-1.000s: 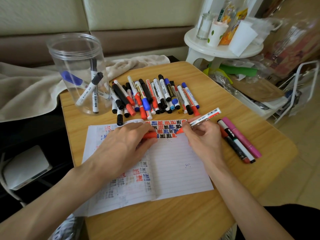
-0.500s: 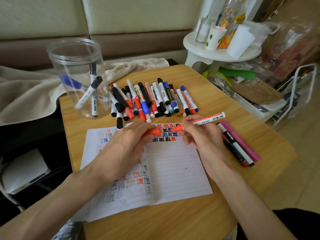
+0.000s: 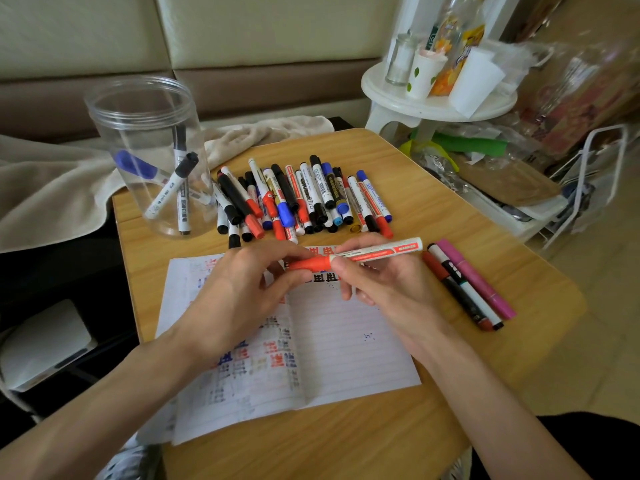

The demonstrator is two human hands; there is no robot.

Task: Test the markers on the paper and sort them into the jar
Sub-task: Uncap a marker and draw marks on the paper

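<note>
Left hand [image 3: 242, 289] pinches the red cap [image 3: 308, 263] and right hand [image 3: 384, 282] grips the white-barrelled red marker [image 3: 377, 252] over the lined paper sheet [image 3: 346, 341]; clear plastic jar [image 3: 145, 133] stands far left.

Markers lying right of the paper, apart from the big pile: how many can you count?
3, side by side on the table: a dark red marker nearest the paper, a black-and-white marker in the middle, a pink marker outermost. None looks hidden.

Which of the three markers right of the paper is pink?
The pink marker, outermost and farthest from the paper; the only one without black.
</note>
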